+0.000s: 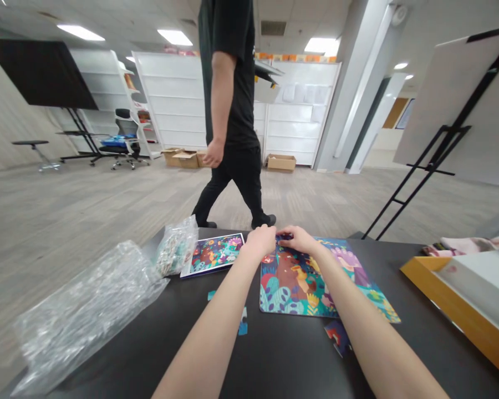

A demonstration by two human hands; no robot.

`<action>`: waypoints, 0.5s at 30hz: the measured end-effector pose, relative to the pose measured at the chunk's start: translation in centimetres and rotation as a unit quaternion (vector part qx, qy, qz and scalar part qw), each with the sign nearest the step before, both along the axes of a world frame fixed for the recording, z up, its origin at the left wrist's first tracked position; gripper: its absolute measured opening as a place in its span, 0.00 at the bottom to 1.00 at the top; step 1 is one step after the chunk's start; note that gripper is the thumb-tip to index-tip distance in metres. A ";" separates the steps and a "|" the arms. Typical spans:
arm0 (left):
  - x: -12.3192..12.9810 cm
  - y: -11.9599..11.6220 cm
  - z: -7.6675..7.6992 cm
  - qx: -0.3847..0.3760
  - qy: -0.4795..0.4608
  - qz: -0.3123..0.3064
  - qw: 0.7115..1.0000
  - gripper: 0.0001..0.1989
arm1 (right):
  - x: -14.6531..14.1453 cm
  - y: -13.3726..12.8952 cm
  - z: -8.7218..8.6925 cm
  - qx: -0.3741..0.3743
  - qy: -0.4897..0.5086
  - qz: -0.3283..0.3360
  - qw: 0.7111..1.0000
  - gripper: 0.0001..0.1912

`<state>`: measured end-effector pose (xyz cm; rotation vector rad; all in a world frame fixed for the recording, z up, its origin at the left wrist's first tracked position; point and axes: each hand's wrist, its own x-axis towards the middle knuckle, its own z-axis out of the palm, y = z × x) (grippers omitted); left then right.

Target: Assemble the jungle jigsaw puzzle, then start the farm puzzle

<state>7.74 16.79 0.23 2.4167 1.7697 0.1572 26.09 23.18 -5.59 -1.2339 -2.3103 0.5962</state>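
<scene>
A colourful jigsaw puzzle (298, 284) with leaves and figures lies on the black table (283, 366), partly assembled or covered by my arms. At its far edge, my right hand (297, 239) pinches a dark blue puzzle piece (285, 236). My left hand (260, 241) sits right beside it, its fingers hidden behind the knuckles. Left of the puzzle lies a printed picture card (214, 254). Beyond that stands a clear bag of pieces (178, 247). Loose puzzle pieces (336, 337) lie near my right forearm, and small blue ones (243, 322) lie under my left forearm.
A large crumpled plastic bag (87, 316) lies at the table's left end. A yellow box (453, 310) and a pink cloth (466, 245) sit at the right. A person (228, 111) in black walks past the far edge. An easel-held board (449, 105) stands at the right.
</scene>
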 end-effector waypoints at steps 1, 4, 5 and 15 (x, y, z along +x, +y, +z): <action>-0.1 0.4 -0.3 -0.007 -0.003 -0.006 1.000 0.17 | 0.0 0.0 -0.1 0.000 0.001 0.001 1.000 0.16; -0.4 1.0 -0.8 -0.025 -0.008 -0.020 0.999 0.15 | 0.0 0.1 -0.3 0.000 0.004 0.005 1.000 0.16; -0.5 1.1 -0.9 -0.028 -0.008 -0.022 0.999 0.15 | 0.0 0.1 -0.4 -0.001 0.004 0.004 1.000 0.16; -1.3 2.1 -1.7 -0.019 -0.022 -0.013 0.999 0.16 | -0.1 0.0 -0.3 0.013 -0.005 -0.004 1.000 0.16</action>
